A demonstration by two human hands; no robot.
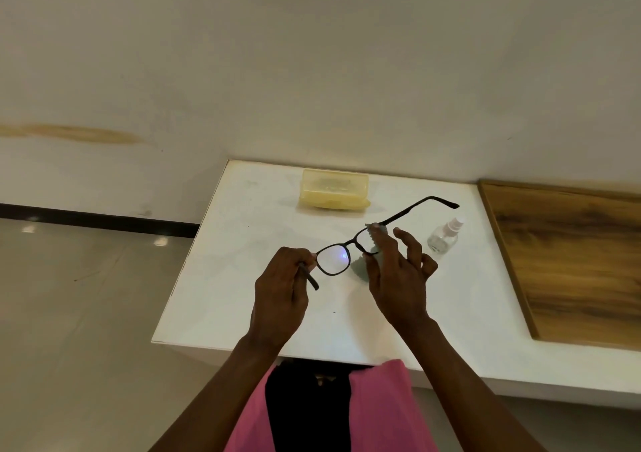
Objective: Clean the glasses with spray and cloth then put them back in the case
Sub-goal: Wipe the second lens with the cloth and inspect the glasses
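Note:
Black-framed glasses [404,213] are held above the white table [242,278], arms unfolded. My left hand [282,295] grips the left temple near the hinge. My right hand [399,278] pinches a grey cloth [360,266] around the right lens, thumb below and fingers above. The left lens shows bare with a small blue glint. The yellow translucent case [334,189] lies shut at the table's far edge. A small clear spray bottle [444,234] with a white nozzle stands to the right of my right hand.
A wall runs close behind the table. A wooden panel [572,261] adjoins the table on the right. Tiled floor [86,313] lies to the left, beyond the table's left edge. Pink and black clothing shows below the near edge.

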